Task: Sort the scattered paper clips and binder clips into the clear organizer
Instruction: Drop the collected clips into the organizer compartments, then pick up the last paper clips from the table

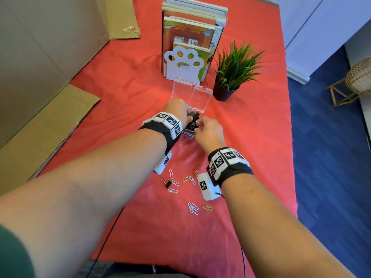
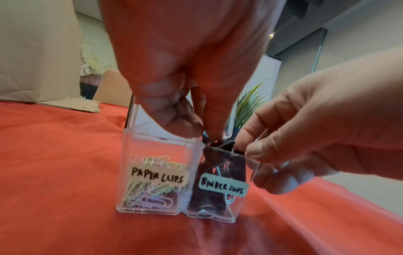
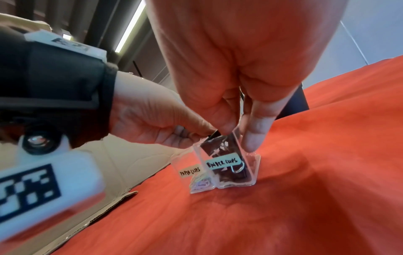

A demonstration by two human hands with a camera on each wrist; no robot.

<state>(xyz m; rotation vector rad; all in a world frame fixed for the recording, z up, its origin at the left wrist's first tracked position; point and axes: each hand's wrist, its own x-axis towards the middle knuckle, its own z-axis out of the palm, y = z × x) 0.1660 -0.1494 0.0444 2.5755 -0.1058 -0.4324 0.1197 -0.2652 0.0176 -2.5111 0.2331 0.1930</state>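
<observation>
The clear organizer (image 1: 188, 135) stands on the red cloth with both lids (image 1: 181, 91) flipped up. Its left cell (image 2: 157, 150), labelled PAPER CLIPS, holds coloured clips. The right cell (image 3: 255, 163), labelled BINDER CLIPS, is packed with black clips. My left hand (image 2: 205, 134) pinches a black binder clip (image 2: 226, 144) at the mouth of the right cell. My right hand (image 3: 237, 136) pinches the same clip from the right, thumb against the cell's outer wall. On the cloth near me lie loose paper clips (image 1: 193, 208) and one black binder clip (image 1: 167, 183).
A book stand with a paw-shaped end (image 1: 183, 63) and a potted plant (image 1: 230, 77) stand just behind the organizer. Flat cardboard (image 1: 50, 125) covers the left side. The table's right edge (image 1: 291, 137) drops to blue carpet.
</observation>
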